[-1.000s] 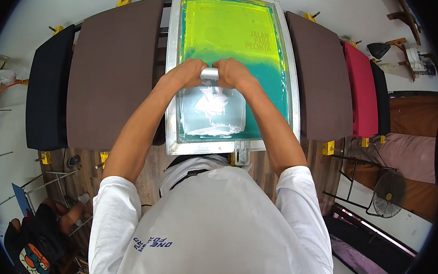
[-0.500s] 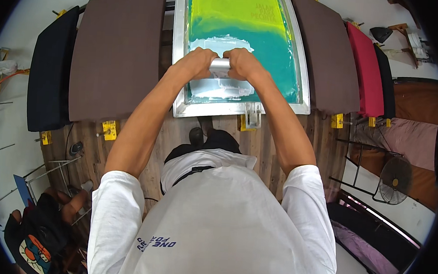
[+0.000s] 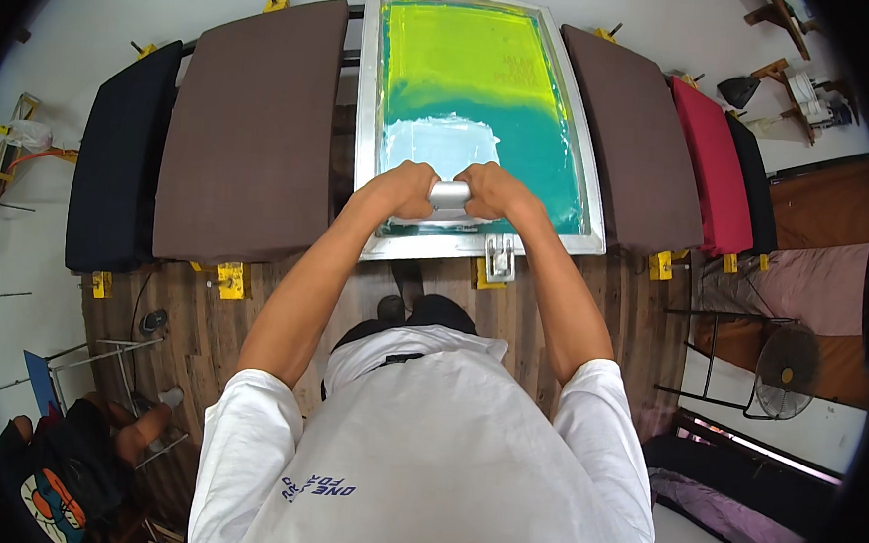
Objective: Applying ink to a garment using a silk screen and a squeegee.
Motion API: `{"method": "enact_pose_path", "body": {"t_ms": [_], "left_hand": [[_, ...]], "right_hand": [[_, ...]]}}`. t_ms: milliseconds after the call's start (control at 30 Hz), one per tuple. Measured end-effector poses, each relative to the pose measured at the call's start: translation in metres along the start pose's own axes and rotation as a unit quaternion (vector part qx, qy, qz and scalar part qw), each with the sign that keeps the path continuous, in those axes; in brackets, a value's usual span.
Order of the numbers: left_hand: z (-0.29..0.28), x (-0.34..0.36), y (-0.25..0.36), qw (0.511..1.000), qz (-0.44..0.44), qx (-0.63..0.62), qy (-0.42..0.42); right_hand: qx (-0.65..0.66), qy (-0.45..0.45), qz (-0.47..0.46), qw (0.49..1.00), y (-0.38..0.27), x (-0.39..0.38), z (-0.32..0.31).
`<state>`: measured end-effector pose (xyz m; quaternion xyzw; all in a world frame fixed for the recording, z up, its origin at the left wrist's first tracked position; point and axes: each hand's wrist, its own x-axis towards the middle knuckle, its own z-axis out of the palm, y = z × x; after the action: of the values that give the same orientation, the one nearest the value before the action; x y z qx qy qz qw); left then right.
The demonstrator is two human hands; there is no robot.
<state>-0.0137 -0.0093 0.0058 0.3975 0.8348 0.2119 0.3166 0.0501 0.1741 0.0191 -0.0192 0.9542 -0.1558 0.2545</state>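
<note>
My left hand (image 3: 407,188) and my right hand (image 3: 494,190) are closed around the silver squeegee handle (image 3: 449,195), one toward each end. The squeegee is at the near end of a screen in a silver frame (image 3: 595,197), with its blade mostly hidden. The mesh is yellow-green at the far half, with faint lettering, and teal (image 3: 541,159) at the near half. Pale, whitish ink (image 3: 443,138) lies in a patch just beyond the handle. A metal clamp (image 3: 500,259) sits on the near edge of the frame.
Brown padded platens (image 3: 249,131) (image 3: 631,144), navy platens (image 3: 123,153) and a red one (image 3: 709,169) flank the screen. A standing fan (image 3: 786,373) is at right. At lower left another person (image 3: 74,468) sits beside metal bars (image 3: 152,334). Wood flooring (image 3: 231,339) shows below.
Both hands have drawn the squeegee toward the near edge of the screen. The pale ink patch that was mostly on the near side of the handle now shows beyond it.
</note>
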Motion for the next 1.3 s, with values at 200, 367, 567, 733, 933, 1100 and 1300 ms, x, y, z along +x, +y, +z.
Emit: {"method": "enact_pose_path", "body": {"t_ms": [200,367,567,733,933,1100,1300], "left_hand": [[-0.010,0.030,-0.016,0.987,0.028,-0.013,0.160],[0.050,-0.013,-0.006,0.942,0.111,-0.016,0.317],[0.052,-0.058,0.029,0.973,0.041,-0.065,0.218],[0.005,0.000,0.003,0.977,0.019,0.007,0.211],[0.021,0.009,-0.011,0.953,0.043,-0.050,0.295],[0.067,-0.045,0.020,0.956,0.053,-0.035,0.285],[0.034,-0.027,0.022,0.973,0.045,-0.031,0.223]], "right_hand": [[-0.048,0.065,0.043,0.996,-0.004,0.033,-0.027],[-0.036,0.216,-0.009,0.976,-0.014,-0.011,0.047],[0.014,0.139,-0.035,0.990,-0.029,-0.061,0.037],[-0.035,0.135,-0.029,0.990,-0.009,0.002,-0.012],[-0.032,0.185,-0.041,0.981,-0.001,0.017,0.008],[0.002,0.175,-0.023,0.984,-0.028,-0.056,0.042],[0.015,0.134,-0.061,0.989,-0.005,-0.030,0.020]]}}
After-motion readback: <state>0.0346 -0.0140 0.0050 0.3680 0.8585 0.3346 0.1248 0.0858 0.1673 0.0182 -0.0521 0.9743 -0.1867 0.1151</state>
